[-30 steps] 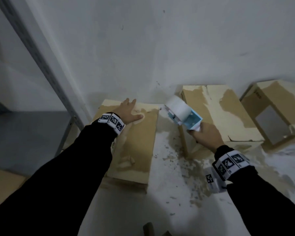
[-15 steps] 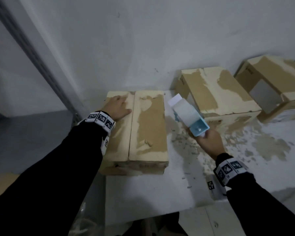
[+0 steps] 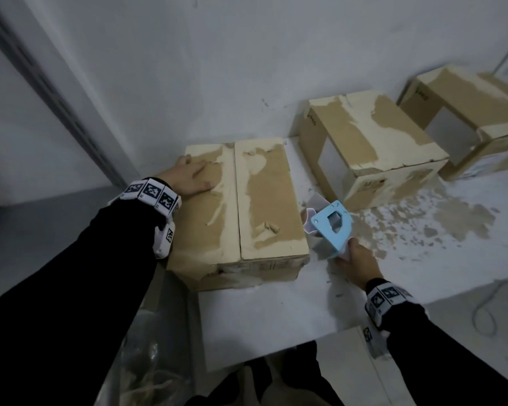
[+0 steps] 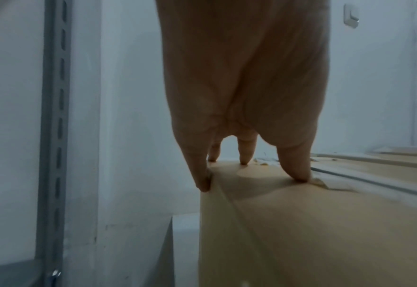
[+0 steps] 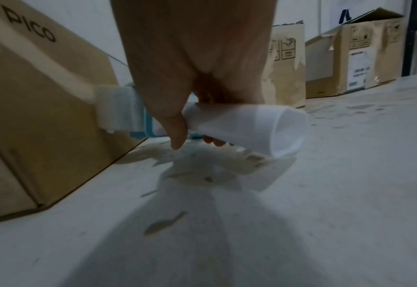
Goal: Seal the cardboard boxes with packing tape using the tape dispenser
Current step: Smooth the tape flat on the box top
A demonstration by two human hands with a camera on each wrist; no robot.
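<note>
- the right hand (image 3: 361, 263) is gripping the tape dispenser (image 3: 332, 227) by its white handle, fingers curled round it, low beside the nearest box (image 3: 264, 200) on its right.
- the left hand (image 3: 188, 178), fingers spread flat, is pressing on the box's left flap.
- the centre seam (image 3: 237, 197) is running away from the person, lying left of the dispenser and above it.
- a second box (image 3: 373, 136) is standing just behind the dispenser, a third box (image 3: 475, 104) further right, on the white table (image 3: 276, 317).
</note>
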